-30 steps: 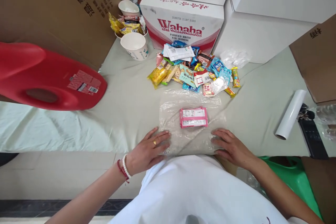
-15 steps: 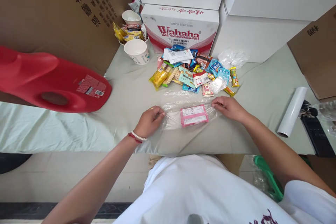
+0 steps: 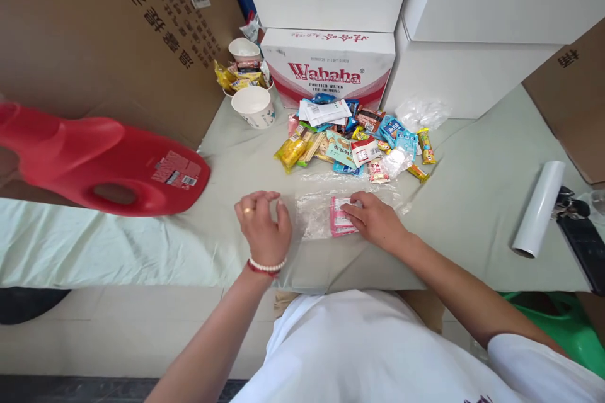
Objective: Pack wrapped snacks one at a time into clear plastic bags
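A pink packet [image 3: 337, 219] with white label panels lies on a clear plastic sheet or bag [image 3: 312, 217]; whether it is inside or on top I cannot tell. The fingers of my right hand [image 3: 375, 217] are closed over its right part and cover it. Just left of the plastic, my left hand [image 3: 265, 227] is raised, thumb and fingers apart, with nothing in it. Beyond both hands is a pile of wrapped snacks [image 3: 340, 146], with white packets [image 3: 324, 112] on top.
A red jug [image 3: 118, 164] lies on its side at left. Paper cups [image 3: 253, 107], some with snacks, stand by the Wahaha carton [image 3: 331, 69]. White boxes [image 3: 467, 75] rise behind. At right are a white roll [image 3: 539, 209] and a black flat object [image 3: 583, 252].
My left hand has let go of the plastic's left edge and drawn back slightly left. My right hand has left the right edge and moved left onto the pink packet. The view has shifted slightly.
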`<state>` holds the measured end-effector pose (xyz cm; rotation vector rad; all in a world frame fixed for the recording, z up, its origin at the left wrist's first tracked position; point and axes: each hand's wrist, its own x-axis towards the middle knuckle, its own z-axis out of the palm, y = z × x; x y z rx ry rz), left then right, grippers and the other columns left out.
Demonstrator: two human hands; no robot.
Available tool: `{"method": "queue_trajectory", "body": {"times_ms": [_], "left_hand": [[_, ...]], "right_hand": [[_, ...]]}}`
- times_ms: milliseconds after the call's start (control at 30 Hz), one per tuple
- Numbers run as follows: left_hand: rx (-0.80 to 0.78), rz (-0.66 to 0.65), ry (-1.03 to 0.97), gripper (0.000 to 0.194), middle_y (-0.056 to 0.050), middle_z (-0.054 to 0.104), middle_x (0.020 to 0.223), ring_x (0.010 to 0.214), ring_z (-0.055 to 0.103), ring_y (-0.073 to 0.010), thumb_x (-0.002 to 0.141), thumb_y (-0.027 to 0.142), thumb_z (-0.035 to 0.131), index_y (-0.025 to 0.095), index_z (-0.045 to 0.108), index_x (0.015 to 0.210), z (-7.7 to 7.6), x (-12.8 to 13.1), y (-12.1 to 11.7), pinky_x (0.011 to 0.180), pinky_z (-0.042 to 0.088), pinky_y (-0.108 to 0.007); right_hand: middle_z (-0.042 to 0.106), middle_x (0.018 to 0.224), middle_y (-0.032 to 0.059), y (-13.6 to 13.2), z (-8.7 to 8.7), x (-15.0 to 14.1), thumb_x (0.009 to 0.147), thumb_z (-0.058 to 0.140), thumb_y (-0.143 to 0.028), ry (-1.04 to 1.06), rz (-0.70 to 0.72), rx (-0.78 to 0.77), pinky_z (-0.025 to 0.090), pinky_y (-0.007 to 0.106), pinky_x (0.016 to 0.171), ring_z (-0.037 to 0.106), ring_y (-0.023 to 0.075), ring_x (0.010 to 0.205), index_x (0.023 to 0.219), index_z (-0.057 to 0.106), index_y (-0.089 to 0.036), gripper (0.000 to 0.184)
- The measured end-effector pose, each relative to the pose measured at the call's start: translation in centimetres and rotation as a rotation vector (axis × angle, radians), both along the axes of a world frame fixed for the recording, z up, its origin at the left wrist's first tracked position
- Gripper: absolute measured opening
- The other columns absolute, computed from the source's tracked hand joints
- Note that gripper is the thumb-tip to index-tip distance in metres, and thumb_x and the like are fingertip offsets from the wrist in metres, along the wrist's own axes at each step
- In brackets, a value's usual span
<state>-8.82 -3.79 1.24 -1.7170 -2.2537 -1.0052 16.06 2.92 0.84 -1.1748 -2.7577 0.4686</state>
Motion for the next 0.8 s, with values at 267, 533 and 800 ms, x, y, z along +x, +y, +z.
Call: {"method": "queue_trajectory", "body": {"times_ms": [267, 533, 800], "left_hand": [[-0.351, -0.555, 0.157, 0.048, -0.011, 0.07, 0.134, 0.11, 0.065, -0.0261, 0.098, 0.013, 0.038, 0.023, 0.061, 0.139, -1.5, 7.7, 0.4, 0.085, 0.047, -0.043], [-0.431, -0.529, 0.282, 0.04, -0.007, 0.067, 0.141, 0.102, 0.06, -0.0278, 0.102, 0.019, 0.042, 0.025, 0.065, 0.134, -2.3, 7.8, 1.5, 0.081, 0.044, -0.044], [-0.437, -0.512, 0.255, 0.039, -0.006, 0.066, 0.141, 0.103, 0.057, -0.0266, 0.1, 0.017, 0.048, 0.028, 0.065, 0.134, -2.2, 8.0, 1.4, 0.081, 0.043, -0.044]], "right_hand": [[0.068, 0.117, 0.0095, 3.6, 1.2, 0.7, 0.1, 0.048, -0.017, 0.093, 0.072, -0.157, 0.051, 0.033, 0.089, 0.064, 0.0209, 0.101, 0.122, 0.074, -0.023, 0.034], [0.067, 0.127, 0.0164, 11.0, 1.4, -4.5, 0.097, 0.056, -0.022, -0.162, 0.019, 0.048, 0.047, 0.038, 0.091, 0.055, 0.0315, 0.119, 0.134, 0.063, -0.015, 0.038], [0.07, 0.11, 0.0099, 12.3, 2.8, -3.9, 0.095, 0.061, -0.026, -0.176, 0.076, 0.029, 0.039, 0.036, 0.087, 0.055, 0.0296, 0.109, 0.097, 0.074, -0.02, 0.015]]}}
